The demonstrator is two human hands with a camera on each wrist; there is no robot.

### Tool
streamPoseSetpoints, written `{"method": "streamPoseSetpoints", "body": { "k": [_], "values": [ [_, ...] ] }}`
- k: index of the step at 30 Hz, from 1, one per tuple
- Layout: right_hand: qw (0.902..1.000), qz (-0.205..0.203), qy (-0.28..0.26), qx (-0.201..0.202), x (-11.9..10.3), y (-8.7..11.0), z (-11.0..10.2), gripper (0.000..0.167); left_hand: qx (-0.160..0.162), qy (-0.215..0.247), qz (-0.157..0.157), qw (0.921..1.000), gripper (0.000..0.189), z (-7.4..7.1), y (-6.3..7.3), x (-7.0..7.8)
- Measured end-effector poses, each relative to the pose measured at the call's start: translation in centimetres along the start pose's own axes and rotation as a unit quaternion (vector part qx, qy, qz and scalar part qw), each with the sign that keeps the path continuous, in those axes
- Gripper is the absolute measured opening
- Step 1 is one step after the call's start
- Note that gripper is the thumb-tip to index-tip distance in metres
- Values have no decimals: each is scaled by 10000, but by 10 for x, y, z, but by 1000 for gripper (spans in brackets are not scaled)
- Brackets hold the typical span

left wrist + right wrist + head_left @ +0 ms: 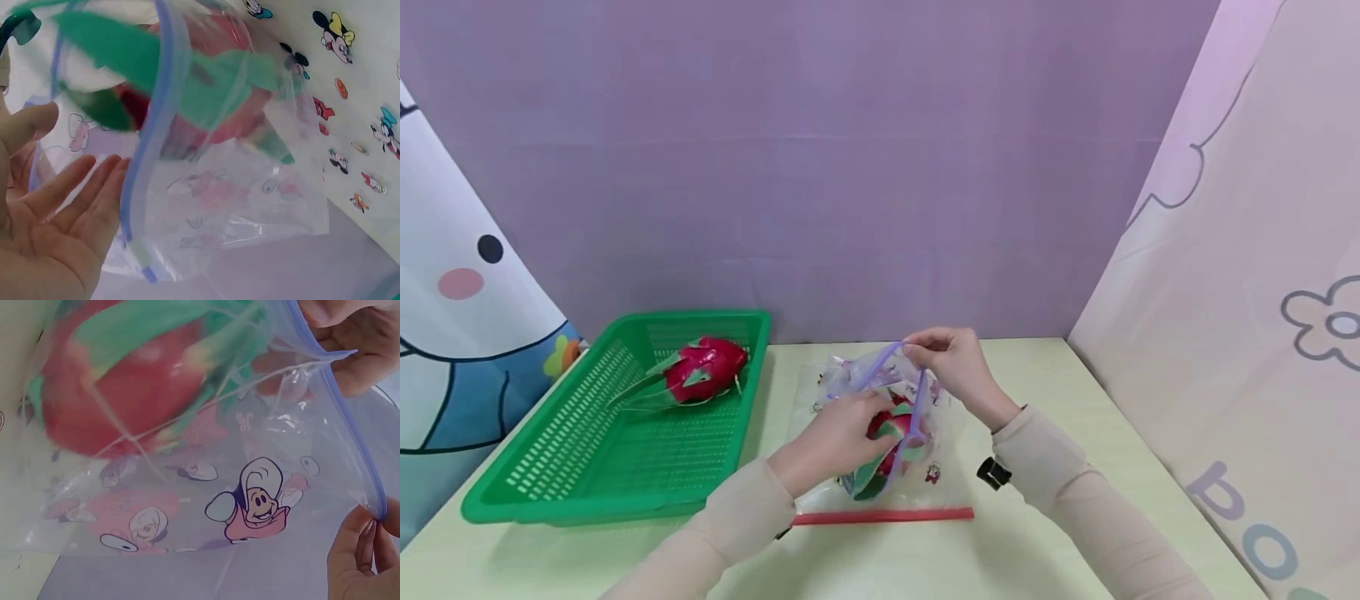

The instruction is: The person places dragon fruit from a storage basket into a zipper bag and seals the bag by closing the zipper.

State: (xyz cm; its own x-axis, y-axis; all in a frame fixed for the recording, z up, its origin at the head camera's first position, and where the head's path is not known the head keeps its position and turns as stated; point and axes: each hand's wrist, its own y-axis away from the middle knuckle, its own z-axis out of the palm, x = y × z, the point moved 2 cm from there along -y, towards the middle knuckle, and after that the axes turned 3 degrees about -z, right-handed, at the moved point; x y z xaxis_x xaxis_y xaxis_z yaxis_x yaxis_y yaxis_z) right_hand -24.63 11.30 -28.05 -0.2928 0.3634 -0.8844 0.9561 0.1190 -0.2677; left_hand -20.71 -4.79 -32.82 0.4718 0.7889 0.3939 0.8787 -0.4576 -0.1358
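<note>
A clear zip bag (917, 408) with a purple-blue closure strip and cartoon prints stands with its mouth spread apart. Inside it is a red dragon fruit (131, 387) with green scales, seen blurred through the plastic. My right hand (951, 358) pinches the far corner of the strip between thumb and fingertips, as the right wrist view shows at its lower right. At the bag's mouth, beside the fruit, my left hand (844, 429) has its fingers extended. In the left wrist view the left palm (62, 231) faces up, gripping nothing.
Another printed bag with a red strip (883, 517) lies flat on the table (1030, 533) underneath. To the left sits a green basket (766, 367) holding a second dragon fruit (707, 371) with a long green tail. Purple cloth (880, 167) hangs behind.
</note>
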Motion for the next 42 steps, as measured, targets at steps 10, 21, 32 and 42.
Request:
{"method": "streamPoseSetpoints", "body": {
  "k": [10, 21, 32, 42],
  "values": [
    [9999, -10, -96, 56, 0, -1, -5, 16, 410, 226, 74, 9989, 33, -23, 20, 0],
    [10000, 66, -48, -51, 5, -1, -9, 17, 937, 47, 166, 9955, 30, -50, 25, -17],
    [9998, 86, -157, -58, 7, -3, -10, 20, -80, -1159, 943, 9887, 33, -56, 6, -31],
    [9996, 192, -175, -118, 11, -4, -12, 19, -590, -1807, 1129, 9753, 32, -43, -13, -31]
  ]
}}
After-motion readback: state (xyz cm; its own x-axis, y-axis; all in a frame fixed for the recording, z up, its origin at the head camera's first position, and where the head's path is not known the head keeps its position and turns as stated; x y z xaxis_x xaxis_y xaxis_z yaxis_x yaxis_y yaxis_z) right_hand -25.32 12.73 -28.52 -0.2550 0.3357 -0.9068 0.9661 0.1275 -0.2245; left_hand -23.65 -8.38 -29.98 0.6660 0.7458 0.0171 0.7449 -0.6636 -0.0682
